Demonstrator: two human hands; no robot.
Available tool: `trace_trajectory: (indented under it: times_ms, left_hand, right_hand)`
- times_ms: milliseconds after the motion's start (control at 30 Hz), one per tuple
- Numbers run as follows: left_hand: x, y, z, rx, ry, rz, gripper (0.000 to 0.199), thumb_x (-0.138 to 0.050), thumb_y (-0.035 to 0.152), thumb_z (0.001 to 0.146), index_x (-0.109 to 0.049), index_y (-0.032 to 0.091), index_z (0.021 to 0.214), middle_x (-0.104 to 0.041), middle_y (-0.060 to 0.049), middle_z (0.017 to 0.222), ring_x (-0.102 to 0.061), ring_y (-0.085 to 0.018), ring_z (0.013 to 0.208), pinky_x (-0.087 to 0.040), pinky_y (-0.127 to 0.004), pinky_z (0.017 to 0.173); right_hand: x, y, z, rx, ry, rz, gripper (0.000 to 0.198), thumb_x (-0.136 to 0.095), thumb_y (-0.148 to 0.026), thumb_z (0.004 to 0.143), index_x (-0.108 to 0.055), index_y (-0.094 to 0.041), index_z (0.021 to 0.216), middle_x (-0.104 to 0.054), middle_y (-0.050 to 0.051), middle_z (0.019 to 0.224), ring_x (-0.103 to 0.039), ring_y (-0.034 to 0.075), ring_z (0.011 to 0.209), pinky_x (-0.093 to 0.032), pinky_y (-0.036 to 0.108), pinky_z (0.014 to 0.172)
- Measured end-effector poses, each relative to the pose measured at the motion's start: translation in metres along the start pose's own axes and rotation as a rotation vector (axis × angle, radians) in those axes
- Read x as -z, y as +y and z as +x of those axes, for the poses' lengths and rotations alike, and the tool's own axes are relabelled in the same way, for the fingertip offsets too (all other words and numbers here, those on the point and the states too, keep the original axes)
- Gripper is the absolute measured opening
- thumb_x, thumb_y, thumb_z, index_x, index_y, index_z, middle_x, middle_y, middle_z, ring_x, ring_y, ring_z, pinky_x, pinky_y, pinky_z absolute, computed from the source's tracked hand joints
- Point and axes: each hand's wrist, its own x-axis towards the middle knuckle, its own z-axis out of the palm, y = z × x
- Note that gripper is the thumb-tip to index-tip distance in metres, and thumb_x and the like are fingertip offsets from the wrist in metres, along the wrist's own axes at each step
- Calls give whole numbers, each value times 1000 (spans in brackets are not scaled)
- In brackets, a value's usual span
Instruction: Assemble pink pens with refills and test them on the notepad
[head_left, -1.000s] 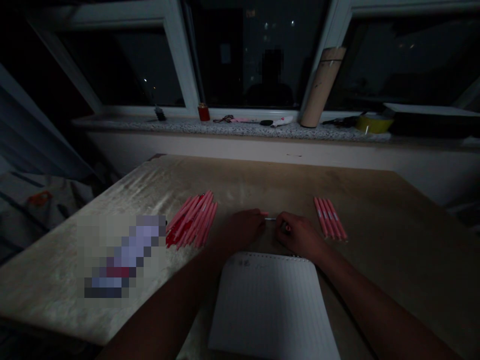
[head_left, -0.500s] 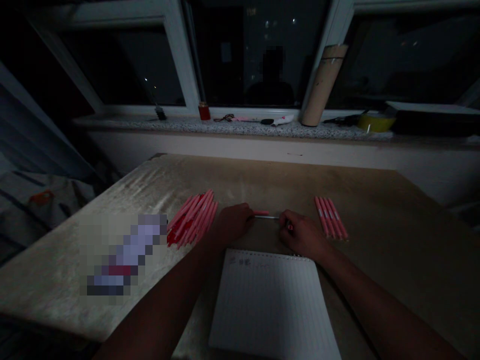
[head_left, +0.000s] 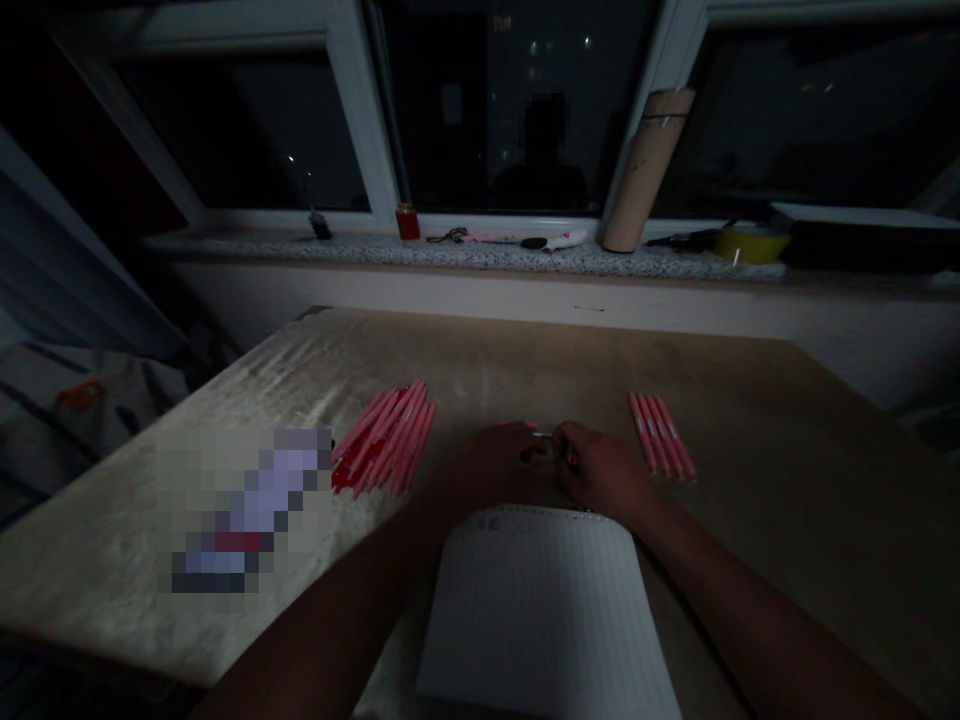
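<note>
My right hand point(head_left: 600, 468) is closed around a pink pen, most of it hidden in the fingers. A thin pale pen refill point(head_left: 543, 434) bridges the short gap to my left hand point(head_left: 504, 462), whose curled, slightly blurred fingers close on its other end. Behind the left fingers shows a sliver of a pink pen part point(head_left: 531, 425) on the table. To the left lies a loose heap of pink pens point(head_left: 390, 435), with some red among them. Several pink pens point(head_left: 661, 435) lie side by side on the right. Below both hands is a lined spiral notebook point(head_left: 544, 610).
A pixelated object point(head_left: 262, 500) lies on the table point(head_left: 765, 560) at left. Along the granite windowsill point(head_left: 495, 257) stand a small red jar point(head_left: 408, 222), a tall cardboard tube point(head_left: 649, 170) and a yellow tape roll point(head_left: 752, 245). The room is dim.
My left hand has moved right, close to my right hand, so less of the refill shows. It now covers most of the pink part behind it. The right hand stays nearly in place.
</note>
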Motion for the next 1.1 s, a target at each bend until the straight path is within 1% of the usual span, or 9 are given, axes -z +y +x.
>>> trace_trajectory:
  times_ms: [133,233,367,467,533,633,767,967,1100]
  left_hand:
    - [-2,12,4,-34,-47,-54,28,-47,40,86,-60,20,101,-64,-3,99,-57,-17,96,-40,-29,89]
    - [-1,14,5,-61,-52,-60,25,-47,37,87,-60,18,97,-64,-4,97,-58,-16,92,-42,-28,86]
    - [-3,6,3,-92,-25,-37,25,-45,35,88,-62,20,100,-63,-3,103,-55,-15,102,-38,-28,94]
    - [-5,-5,1,-28,-1,-10,28,-45,37,88,-62,23,106,-59,-4,117,-51,-16,112,-36,-29,97]
    - [-5,-11,-1,37,-10,4,28,-47,37,86,-63,22,103,-58,-4,121,-53,-17,109,-39,-30,95]
    - [-4,-15,-1,86,-25,1,29,-47,33,85,-62,21,107,-58,-4,121,-57,-16,100,-42,-29,90]
    - [-4,-13,-1,116,-69,37,25,-47,31,84,-64,22,101,-57,-4,122,-58,-18,100,-43,-30,89]
    - [-6,-16,-2,77,-51,27,23,-47,30,85,-65,20,95,-55,-3,125,-58,-16,100,-43,-29,87]
    - [-3,-16,-2,59,-69,-7,23,-48,33,86,-67,20,88,-61,-2,117,-54,-17,108,-42,-28,88]
  right_hand:
    - [0,-6,-1,29,-23,-62,22,-56,-20,71,-49,-21,92,-64,4,81,-59,17,62,-27,24,52]
    - [-1,-11,-1,59,-32,-65,25,-56,-20,71,-49,-21,95,-65,5,85,-61,17,64,-29,24,52]
    - [-2,-11,-1,79,-31,-80,27,-53,-20,74,-48,-20,101,-65,6,90,-62,18,67,-31,25,54]
    - [-2,-4,-2,84,-11,-63,33,-53,-21,76,-47,-20,109,-65,6,97,-62,18,72,-33,25,57]
    - [0,4,-2,56,1,-60,28,-52,-21,77,-50,-20,105,-64,5,92,-61,17,71,-34,25,58]
    - [3,15,-2,115,10,-24,17,-52,-21,79,-55,-20,96,-62,5,93,-59,17,77,-37,25,64]
    - [9,19,-3,158,17,13,19,-50,-19,81,-59,-22,98,-60,4,97,-58,16,80,-39,25,66]
    - [13,15,-4,172,37,-10,22,-48,-17,81,-61,-22,98,-61,4,96,-59,16,79,-40,25,63]
    - [14,13,-5,185,88,-43,24,-47,-17,82,-62,-22,100,-61,5,97,-59,16,79,-41,25,61]
